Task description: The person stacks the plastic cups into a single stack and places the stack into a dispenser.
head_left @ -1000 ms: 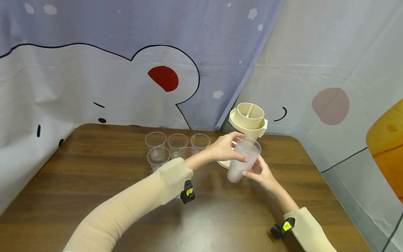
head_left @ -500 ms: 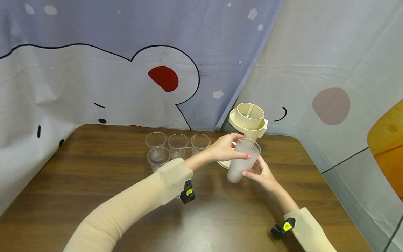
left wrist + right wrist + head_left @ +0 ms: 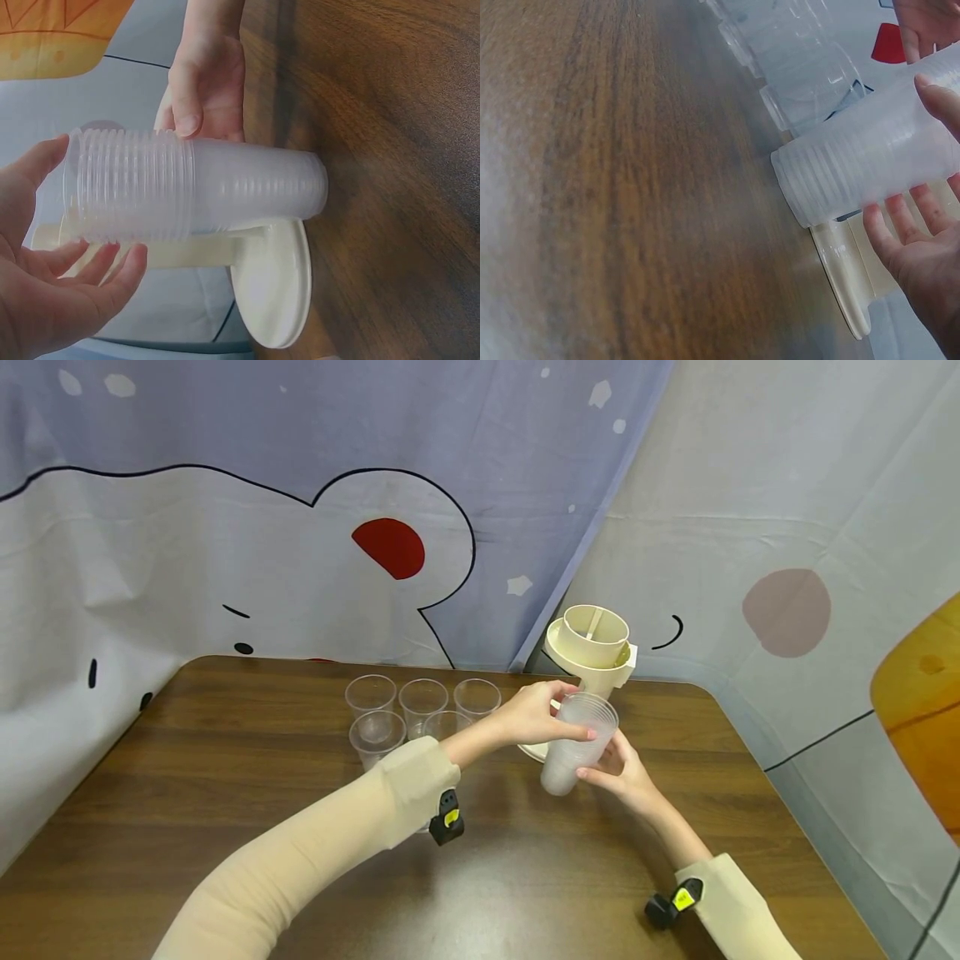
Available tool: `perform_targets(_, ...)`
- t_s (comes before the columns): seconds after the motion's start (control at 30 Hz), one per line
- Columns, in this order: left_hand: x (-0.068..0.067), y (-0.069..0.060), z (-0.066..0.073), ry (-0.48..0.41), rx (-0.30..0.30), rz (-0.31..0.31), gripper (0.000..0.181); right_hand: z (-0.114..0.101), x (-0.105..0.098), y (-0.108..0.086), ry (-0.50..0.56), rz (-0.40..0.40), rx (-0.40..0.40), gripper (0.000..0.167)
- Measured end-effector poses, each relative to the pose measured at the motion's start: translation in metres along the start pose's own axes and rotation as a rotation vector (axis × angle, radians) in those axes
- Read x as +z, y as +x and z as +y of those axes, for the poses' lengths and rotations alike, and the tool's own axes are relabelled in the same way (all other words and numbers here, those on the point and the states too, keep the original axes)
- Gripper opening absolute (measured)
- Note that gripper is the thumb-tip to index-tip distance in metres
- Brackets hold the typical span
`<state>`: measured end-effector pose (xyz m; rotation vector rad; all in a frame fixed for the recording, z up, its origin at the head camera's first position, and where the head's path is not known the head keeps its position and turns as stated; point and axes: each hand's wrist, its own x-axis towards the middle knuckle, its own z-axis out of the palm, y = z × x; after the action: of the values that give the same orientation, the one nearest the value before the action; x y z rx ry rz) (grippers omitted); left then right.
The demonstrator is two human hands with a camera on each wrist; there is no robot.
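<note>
Apparently pushed slightly deeper at the top of the stack of cups (image 3: pixel 572 752), giving a lower rim than a second ago. Shorter overall now, with hardly any shift at the base; likely nested more snugly as a result. Held around four o'clock from the middle of the head view, tilted with the mouth toward one o'clock, over the table (image 3: pixel 480 893). Cannot tell about contact between base and table. Gripped around the lower part by the right hand (image 3: pixel 626 777), with thumb and curled fingers on opposite sides. Grasped near the upper rims by the left hand (image 3: pixel 534 714), with thumb reaching a little farther across than before. Flanked at nine o'clock by separate clear cups (image 3: pixel 423 697), partly hidden by the left sleeve (image 3: pixel 337 818), and backed at twelve o'clock by a cream holder (image 3: pixel 600 653).
</note>
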<state>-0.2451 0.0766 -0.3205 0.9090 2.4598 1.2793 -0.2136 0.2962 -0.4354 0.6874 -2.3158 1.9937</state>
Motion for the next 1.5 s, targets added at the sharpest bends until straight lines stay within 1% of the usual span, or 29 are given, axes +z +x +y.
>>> perform_targets(0.23,0.002,-0.001,0.000,0.003,-0.010,0.015,0.071,0.000,0.000,0.000,-0.001,-0.003,-0.010,0.079)
perform_targets(0.43,0.002,-0.002,0.000,0.005,-0.015,0.025,0.070,0.000,-0.001,0.000,-0.010,0.001,-0.002,0.078)
perform_targets(0.73,0.003,-0.003,-0.002,0.026,-0.001,0.044,0.071,-0.002,-0.001,0.000,-0.029,0.007,0.019,0.078)
perform_targets(0.83,0.003,-0.004,-0.002,0.014,-0.010,0.050,0.071,-0.002,-0.001,0.000,-0.026,0.004,0.017,0.079)
perform_targets(0.93,0.002,-0.006,-0.001,-0.010,-0.030,0.071,0.069,-0.002,-0.001,0.000,-0.027,0.004,0.013,0.079)
perform_targets(1.07,-0.002,-0.010,-0.001,-0.053,-0.053,0.126,0.064,-0.002,-0.001,0.000,-0.025,0.007,0.007,0.079)
perform_targets(1.2,-0.008,-0.017,-0.003,-0.097,-0.060,0.172,0.061,-0.002,0.000,0.001,-0.023,0.012,-0.004,0.079)
perform_targets(1.37,-0.018,-0.029,-0.003,-0.152,-0.065,0.210,0.058,-0.002,0.001,0.001,-0.021,0.015,-0.010,0.079)
perform_targets(1.5,-0.026,-0.040,-0.001,-0.168,-0.048,0.243,0.056,-0.002,0.000,0.001,-0.029,0.014,-0.015,0.078)
